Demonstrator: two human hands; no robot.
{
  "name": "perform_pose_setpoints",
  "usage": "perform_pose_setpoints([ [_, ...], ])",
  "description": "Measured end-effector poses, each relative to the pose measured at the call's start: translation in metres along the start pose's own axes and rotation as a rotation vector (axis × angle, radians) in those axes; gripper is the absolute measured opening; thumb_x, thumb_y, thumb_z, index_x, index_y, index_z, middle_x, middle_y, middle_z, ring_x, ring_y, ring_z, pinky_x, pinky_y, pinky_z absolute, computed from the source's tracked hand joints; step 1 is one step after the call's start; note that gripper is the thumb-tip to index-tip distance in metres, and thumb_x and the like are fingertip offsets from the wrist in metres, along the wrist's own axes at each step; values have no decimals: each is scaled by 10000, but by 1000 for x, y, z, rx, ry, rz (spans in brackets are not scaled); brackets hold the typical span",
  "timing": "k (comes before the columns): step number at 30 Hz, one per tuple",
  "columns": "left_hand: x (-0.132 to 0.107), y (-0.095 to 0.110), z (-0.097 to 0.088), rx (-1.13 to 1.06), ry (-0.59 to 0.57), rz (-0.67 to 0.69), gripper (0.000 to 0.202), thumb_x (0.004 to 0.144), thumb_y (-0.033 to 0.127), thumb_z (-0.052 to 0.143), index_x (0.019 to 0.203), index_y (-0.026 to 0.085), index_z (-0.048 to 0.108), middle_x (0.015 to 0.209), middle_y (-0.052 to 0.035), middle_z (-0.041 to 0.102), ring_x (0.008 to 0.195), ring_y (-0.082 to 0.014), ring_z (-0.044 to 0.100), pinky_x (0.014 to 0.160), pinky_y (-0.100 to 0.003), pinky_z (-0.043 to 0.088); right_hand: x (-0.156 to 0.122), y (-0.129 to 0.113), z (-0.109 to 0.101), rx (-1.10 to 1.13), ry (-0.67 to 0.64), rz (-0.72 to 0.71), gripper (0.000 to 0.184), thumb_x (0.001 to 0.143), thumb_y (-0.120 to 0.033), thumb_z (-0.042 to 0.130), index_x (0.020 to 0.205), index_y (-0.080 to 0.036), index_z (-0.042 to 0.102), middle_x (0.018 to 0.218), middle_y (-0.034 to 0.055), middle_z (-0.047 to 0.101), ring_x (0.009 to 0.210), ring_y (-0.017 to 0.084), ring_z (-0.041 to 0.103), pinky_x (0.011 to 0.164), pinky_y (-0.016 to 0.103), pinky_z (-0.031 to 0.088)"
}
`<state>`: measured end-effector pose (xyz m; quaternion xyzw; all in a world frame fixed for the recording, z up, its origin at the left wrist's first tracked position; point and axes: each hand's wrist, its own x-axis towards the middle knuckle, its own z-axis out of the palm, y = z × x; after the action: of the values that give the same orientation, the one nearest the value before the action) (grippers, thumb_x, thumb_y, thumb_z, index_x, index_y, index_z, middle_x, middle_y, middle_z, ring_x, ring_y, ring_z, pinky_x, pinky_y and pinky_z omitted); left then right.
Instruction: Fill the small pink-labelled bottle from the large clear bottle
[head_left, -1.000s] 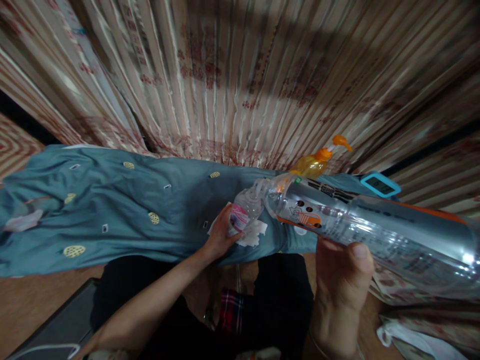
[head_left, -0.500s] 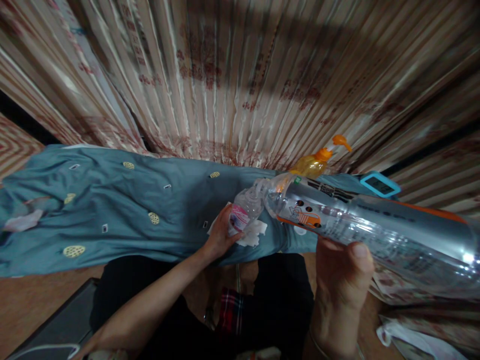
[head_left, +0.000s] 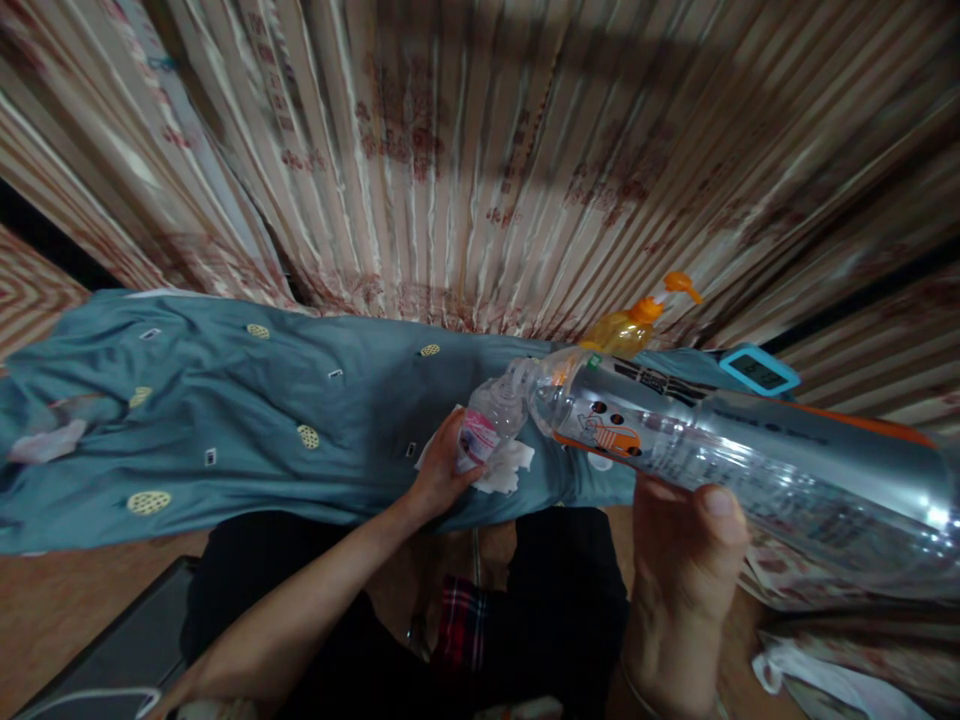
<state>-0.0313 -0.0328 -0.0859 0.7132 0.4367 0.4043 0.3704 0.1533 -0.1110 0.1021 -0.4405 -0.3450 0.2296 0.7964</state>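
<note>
My left hand (head_left: 442, 470) is wrapped round a small clear plastic bottle (head_left: 501, 405) with a pink label, which stands over a crumpled white tissue (head_left: 508, 468) on the cloth. In my right hand (head_left: 690, 540) lies a large clear plastic bottle (head_left: 675, 415) with a silver and orange label. It is tipped steeply to the left, its mouth against the small bottle's neck. My right thumb shows below it; the other fingers are hidden behind it. Whether liquid runs between the two mouths I cannot make out.
A teal cloth (head_left: 367, 410) with pineapple prints covers the narrow table. Behind the large bottle stand an orange pump bottle (head_left: 626, 328) and a blue-framed digital clock (head_left: 760, 370). A pale piece of tissue (head_left: 49, 442) lies far left. Patterned curtains (head_left: 465, 170) hang along the back.
</note>
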Motion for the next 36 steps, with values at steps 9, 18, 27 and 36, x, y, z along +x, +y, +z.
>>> perform_pose_setpoints([
  [9,0,-3,2,-5,12,19,841,765,430,812,1486,206,440,1589,-186,467,1497,-375,436,1246,-616,342,1,0,-3,-14,14,17,643,594,-468,838,1176,-241,688,1350,70,645,1375,340,529,1129,604,445],
  [18,0,-2,0,-5,4,10,844,755,386,818,1492,216,443,1601,-172,460,1506,-374,425,1254,-617,337,0,-1,-4,-20,14,10,690,585,-463,846,1217,-247,671,1331,73,650,1359,341,543,1117,594,456],
  [27,0,-4,3,-7,11,-11,852,743,359,819,1486,191,438,1599,-201,452,1504,-381,426,1241,-630,349,3,1,-6,-13,-36,-5,583,618,-451,834,1147,-244,706,1335,58,654,1365,332,535,1134,602,437],
  [36,0,-7,5,-4,8,-20,857,751,374,818,1490,169,437,1603,-216,445,1513,-376,416,1252,-614,339,5,-2,-4,-12,-40,-3,645,595,-432,837,1194,-251,682,1317,63,661,1351,339,547,1108,615,456],
])
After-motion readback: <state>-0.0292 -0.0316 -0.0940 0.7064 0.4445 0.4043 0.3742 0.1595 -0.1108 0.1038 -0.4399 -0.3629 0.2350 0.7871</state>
